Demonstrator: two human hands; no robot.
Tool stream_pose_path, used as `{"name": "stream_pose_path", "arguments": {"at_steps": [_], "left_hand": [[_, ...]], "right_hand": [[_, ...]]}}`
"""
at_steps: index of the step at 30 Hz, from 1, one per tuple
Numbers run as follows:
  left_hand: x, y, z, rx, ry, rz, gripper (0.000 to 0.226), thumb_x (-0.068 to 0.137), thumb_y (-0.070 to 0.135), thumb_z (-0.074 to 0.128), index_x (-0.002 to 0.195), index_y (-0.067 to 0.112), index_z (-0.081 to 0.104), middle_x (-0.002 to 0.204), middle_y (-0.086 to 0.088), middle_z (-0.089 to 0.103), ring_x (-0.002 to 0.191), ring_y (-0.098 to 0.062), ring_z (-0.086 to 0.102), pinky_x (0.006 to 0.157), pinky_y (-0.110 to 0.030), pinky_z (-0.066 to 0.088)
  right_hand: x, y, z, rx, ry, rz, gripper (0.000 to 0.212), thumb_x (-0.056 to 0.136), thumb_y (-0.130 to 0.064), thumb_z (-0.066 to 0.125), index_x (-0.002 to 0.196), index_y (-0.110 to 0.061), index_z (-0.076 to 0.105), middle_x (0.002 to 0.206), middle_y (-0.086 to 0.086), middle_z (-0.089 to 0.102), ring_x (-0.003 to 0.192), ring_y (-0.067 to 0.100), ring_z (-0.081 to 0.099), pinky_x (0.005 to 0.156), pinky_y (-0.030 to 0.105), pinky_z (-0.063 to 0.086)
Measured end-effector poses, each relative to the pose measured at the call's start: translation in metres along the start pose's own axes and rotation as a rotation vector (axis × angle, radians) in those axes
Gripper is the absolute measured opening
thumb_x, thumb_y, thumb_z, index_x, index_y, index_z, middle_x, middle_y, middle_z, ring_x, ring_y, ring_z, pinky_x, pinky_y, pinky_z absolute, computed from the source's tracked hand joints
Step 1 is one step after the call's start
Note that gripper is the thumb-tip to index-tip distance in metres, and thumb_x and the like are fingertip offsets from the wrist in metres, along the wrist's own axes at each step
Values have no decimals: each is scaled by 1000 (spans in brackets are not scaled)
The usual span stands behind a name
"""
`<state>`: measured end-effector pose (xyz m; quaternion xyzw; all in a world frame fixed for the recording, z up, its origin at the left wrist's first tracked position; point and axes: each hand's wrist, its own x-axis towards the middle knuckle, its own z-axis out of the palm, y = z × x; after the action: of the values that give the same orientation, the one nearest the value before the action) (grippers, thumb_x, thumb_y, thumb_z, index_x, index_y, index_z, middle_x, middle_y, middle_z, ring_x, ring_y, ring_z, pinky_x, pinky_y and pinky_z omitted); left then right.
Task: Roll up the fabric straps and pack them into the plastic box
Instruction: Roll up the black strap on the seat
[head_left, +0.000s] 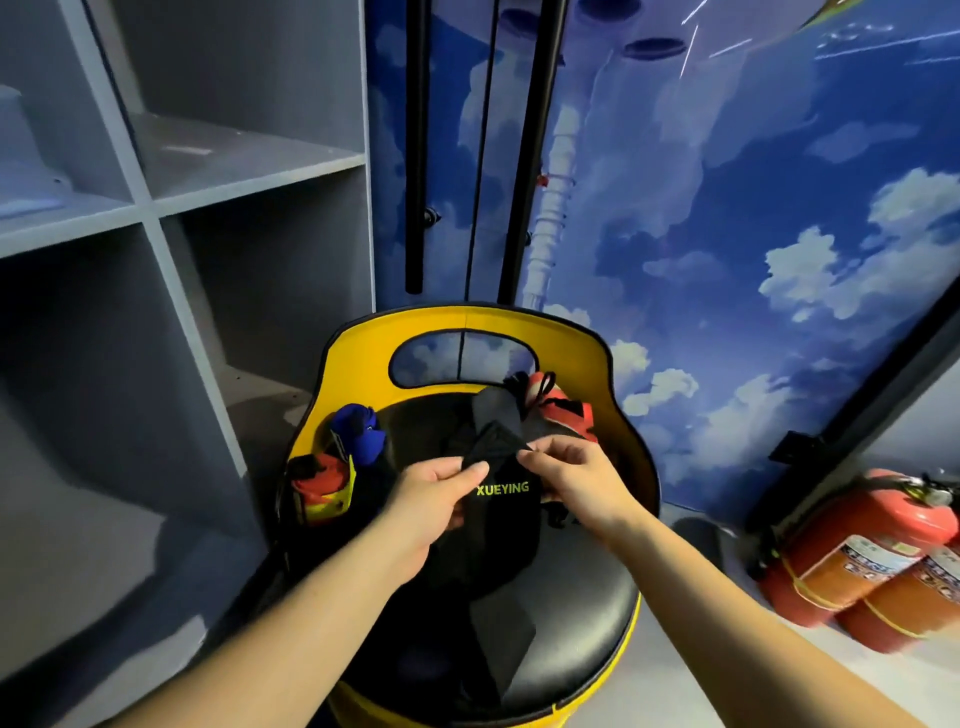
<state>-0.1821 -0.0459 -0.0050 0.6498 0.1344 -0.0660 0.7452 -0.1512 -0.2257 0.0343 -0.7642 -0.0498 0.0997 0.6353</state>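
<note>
We see both hands raised over a round black seat (566, 629) with a yellow backrest (358, 364). The left hand (436, 499) pinches the left edge of a black fabric strap (501, 499) between thumb and curled fingers; the right hand (576, 480) pinches its upper right corner the same way. We read "XUEYING" in yellow-green letters on the strap, between the two hands. The strap's upper part is folded into a point above the fingers, and its long tail hangs down across the seat toward the near edge. On the seat's left side we note a rolled blue strap (358, 431) and, just in front of it, a red and yellow roll (319, 488). Behind the hands, to the right, lies a red strap (563, 410) with a black cord. Grey shelves (208, 171) stand to the left. Two red fire extinguishers (857, 561) lie on the floor at right, well apart from the seat. We cannot spot the plastic box.
</note>
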Motion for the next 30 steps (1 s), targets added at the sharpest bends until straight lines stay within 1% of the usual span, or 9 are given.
{"name": "stream_pose_path", "arguments": {"at_steps": [2,5,9,18,21,23,26,28,30], "left_hand": [[7,-10,-3,-5,-13,-9,26,85,34,78,100,12,77,99,-12,76,89,-23,67,77,-37,47],[16,-20,-6,-23,-48,-37,15,87,26,76,92,12,78,90,-9,75,84,-21,68,72,-30,52],[21,-30,-12,27,-58,-88,20,89,23,74,99,6,77,96,-15,76,86,-22,70,78,-34,54],[20,-56,-31,159,-159,-225,20,88,20,75,102,7,76,97,-10,78,91,-23,74,84,-37,57],[15,-64,-42,252,-94,-238,19,86,23,77,94,5,78,93,-13,78,73,-16,69,63,-26,52],[11,-71,-53,307,-26,-268,22,83,23,80,94,4,77,89,-13,78,63,-11,63,55,-23,48],[10,-74,-75,286,107,-313,29,79,21,85,99,6,71,82,-8,74,51,-8,57,50,-25,47],[12,-68,-90,238,211,-323,28,79,16,85,94,14,62,82,-6,70,54,-13,59,52,-27,46],[16,-61,-104,202,279,-307,28,80,13,84,87,18,57,79,-5,67,56,-16,61,55,-28,45]], "right_hand": [[7,13,2,-4,-14,28,11,93,-14,69,81,-14,67,72,1,64,65,12,58,58,24,45],[14,31,5,-27,-33,67,15,93,-14,69,78,-15,66,71,2,63,64,13,55,59,24,43],[19,51,8,-66,-67,98,17,92,-15,70,76,-16,67,70,2,61,61,13,54,60,25,43],[27,72,5,-170,-222,224,19,95,-26,67,81,-13,70,69,1,64,62,8,59,59,18,43],[40,82,5,-268,-144,204,20,97,-19,65,80,-11,71,70,0,69,62,9,60,56,15,46],[52,91,10,-391,-122,174,16,94,-13,66,80,-14,72,68,-2,71,62,9,62,61,19,51],[69,101,28,-530,-165,155,15,90,-13,68,78,-21,74,70,-4,72,63,8,65,72,30,56],[77,107,48,-587,-185,140,11,89,-15,68,81,-20,75,74,-4,73,65,6,65,78,32,58],[85,113,69,-669,-197,126,13,90,-24,69,90,-15,78,87,2,75,80,13,69,83,34,57]]}}
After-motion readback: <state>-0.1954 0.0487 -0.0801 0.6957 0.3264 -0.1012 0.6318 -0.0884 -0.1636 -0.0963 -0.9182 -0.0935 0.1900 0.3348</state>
